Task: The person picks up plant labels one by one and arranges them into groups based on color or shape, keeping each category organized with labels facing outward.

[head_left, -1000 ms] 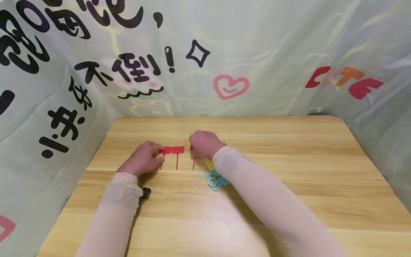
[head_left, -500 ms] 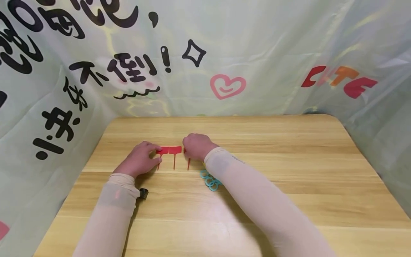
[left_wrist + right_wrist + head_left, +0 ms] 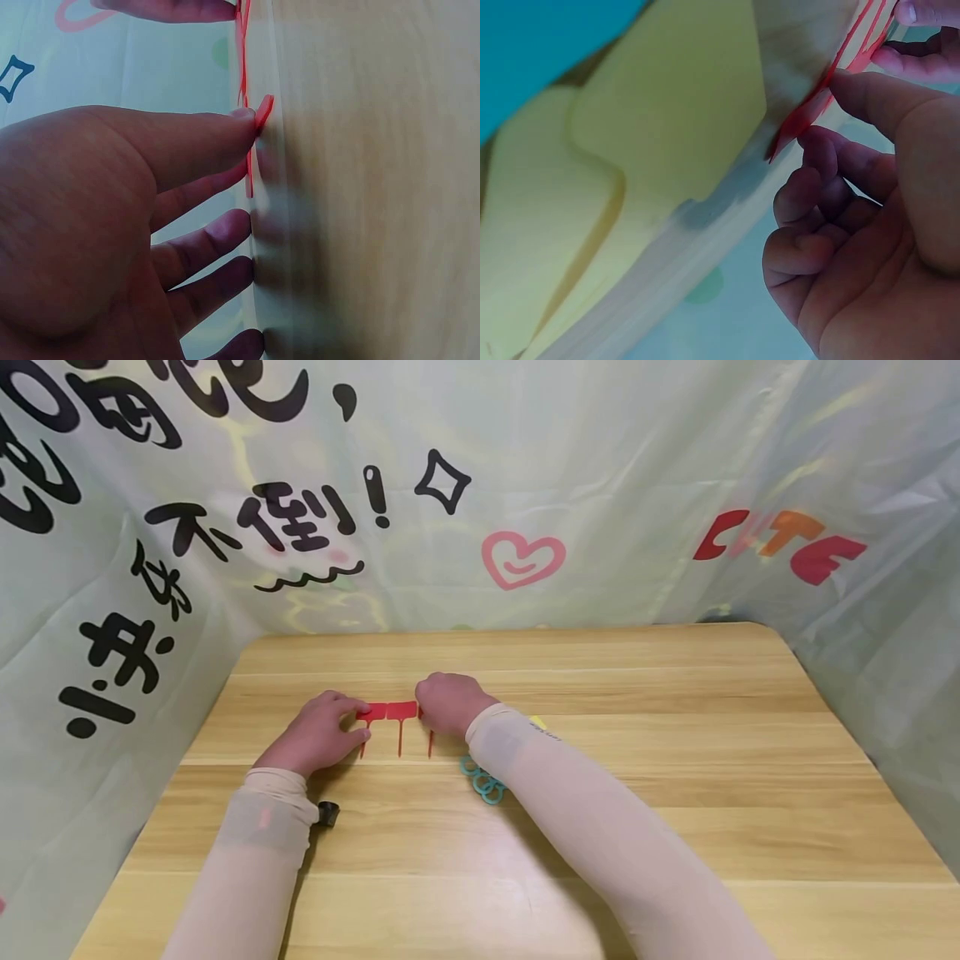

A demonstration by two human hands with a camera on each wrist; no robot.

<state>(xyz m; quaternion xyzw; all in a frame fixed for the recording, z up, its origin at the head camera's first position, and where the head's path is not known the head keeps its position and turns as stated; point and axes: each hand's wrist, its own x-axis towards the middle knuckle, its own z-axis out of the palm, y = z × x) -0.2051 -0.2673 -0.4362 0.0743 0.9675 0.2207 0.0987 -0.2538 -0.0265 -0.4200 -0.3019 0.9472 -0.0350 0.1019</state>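
Note:
Two red T-shaped plant labels lie side by side on the table, the left one (image 3: 375, 712) and the middle one (image 3: 401, 711), stems toward me. My left hand (image 3: 318, 732) holds the left label, index finger at its head and thumb at its stem; the other fingers spread against the table in the left wrist view. My right hand (image 3: 453, 703) pinches a third red label (image 3: 802, 120) between thumb and index finger, right beside the middle one. In the head view most of its head is hidden behind the hand, while its stem shows below.
Several light-blue pieces with ring ends (image 3: 483, 781) lie by my right forearm, which partly covers them. Yellow flat pieces (image 3: 675, 90) lie next to them, mostly hidden in the head view. A printed cloth (image 3: 600, 460) hangs behind the wooden table (image 3: 675, 777).
My right hand has moved left with the third red label, bringing it close to the middle one. The left hand keeps its place on the left label. The head view has shifted slightly.

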